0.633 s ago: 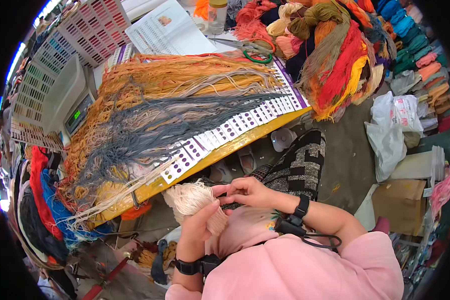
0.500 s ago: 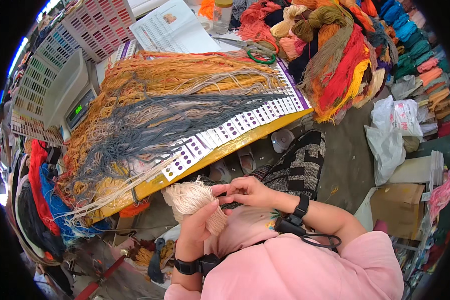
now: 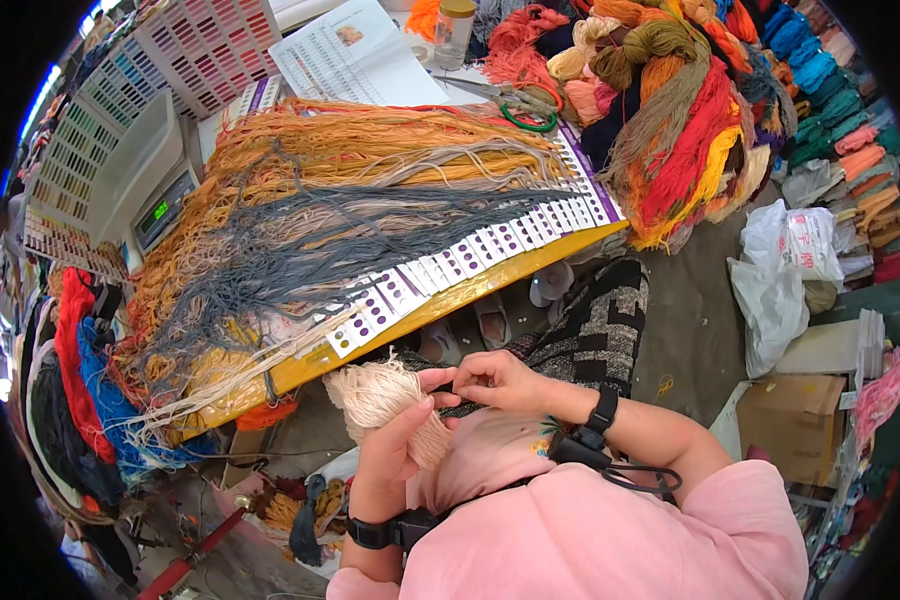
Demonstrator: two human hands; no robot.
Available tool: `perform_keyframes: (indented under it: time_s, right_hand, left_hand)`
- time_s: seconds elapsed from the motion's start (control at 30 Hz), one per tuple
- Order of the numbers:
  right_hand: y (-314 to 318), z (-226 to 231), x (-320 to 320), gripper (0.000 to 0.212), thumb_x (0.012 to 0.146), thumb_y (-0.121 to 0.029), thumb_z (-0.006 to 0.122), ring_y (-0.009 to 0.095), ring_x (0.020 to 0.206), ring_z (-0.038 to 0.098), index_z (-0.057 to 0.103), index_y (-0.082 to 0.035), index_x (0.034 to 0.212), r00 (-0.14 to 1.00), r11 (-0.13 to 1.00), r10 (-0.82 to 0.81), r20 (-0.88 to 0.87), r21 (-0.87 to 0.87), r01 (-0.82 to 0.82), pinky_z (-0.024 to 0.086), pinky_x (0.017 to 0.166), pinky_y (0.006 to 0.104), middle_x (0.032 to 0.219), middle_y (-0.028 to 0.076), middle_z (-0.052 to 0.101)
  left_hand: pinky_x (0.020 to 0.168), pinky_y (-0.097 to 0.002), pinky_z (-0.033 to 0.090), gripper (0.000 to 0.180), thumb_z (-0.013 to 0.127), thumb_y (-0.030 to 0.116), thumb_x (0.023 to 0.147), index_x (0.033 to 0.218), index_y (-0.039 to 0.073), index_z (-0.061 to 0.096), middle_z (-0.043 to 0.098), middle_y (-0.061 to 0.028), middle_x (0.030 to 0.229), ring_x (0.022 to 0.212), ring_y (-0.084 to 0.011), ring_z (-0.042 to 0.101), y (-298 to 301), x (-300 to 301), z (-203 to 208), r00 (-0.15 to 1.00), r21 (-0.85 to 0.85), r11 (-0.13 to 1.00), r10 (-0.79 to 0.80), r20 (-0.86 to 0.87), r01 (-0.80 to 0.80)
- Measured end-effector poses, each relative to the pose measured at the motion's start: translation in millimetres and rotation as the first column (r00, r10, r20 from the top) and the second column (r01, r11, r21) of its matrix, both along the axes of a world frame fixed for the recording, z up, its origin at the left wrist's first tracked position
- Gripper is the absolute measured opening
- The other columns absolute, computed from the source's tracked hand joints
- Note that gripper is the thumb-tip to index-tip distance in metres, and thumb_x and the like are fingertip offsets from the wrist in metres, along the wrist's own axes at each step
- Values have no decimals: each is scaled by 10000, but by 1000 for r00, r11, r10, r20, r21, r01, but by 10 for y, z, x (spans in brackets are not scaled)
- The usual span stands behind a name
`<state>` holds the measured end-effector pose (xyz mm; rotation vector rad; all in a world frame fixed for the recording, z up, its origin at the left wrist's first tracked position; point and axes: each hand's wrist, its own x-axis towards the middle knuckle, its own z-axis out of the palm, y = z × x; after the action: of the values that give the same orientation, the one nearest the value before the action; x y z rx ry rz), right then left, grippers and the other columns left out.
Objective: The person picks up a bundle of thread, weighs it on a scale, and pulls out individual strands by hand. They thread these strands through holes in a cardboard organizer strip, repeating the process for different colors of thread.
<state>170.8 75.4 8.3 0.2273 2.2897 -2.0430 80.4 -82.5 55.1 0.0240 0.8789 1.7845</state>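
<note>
A thick cream-coloured skein of thread (image 3: 378,396) rests in my left hand (image 3: 388,455), which is wrapped round it beside the table's front edge. The left thumb and fingers point right, toward the other hand. My right hand (image 3: 505,384) is closed in a pinch just off the left fingertips, above my lap. Whatever its fingertips hold, if anything, is too small to make out. Beyond the hands, punched white cards (image 3: 375,312) line the table's front edge, with long grey threads (image 3: 270,250) and ochre threads (image 3: 260,140) spread out behind them.
A digital scale (image 3: 160,215) and colour sample charts (image 3: 205,50) stand at the far left. Green-and-red-handled scissors (image 3: 530,122) lie at the back, near a heap of coloured skeins (image 3: 670,110). Plastic bags (image 3: 775,290) and a cardboard box (image 3: 792,420) are on the right.
My right fingers have curled in slightly and drawn a little apart from the left fingertips. The skein stays in my left hand in nearly the same place.
</note>
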Motion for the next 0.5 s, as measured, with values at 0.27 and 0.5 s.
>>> perform_keyframes:
  time_s: [0.27, 0.5]
  right_hand:
    - [1, -17, -9, 99, 704, -54, 539, 85, 603, 487, 551, 8, 780, 999, 1000, 16, 28, 25, -17, 391, 537, 215, 712, 49, 545]
    - [-22, -18, 18, 109, 703, -62, 542, 88, 628, 502, 553, 7, 786, 999, 1000, 5, 54, 7, -6, 405, 555, 216, 718, 50, 552]
  left_hand:
    - [640, -312, 473, 336, 458, 79, 761, 1069, -51, 420, 481, -167, 1058, 804, -169, 538, -10, -14, -15, 1000, 7, 1000, -6, 10, 6]
    - [628, -277, 466, 294, 456, 77, 768, 1031, -54, 448, 511, -156, 1010, 736, -151, 542, -28, 19, -46, 999, 12, 999, -31, 30, 31]
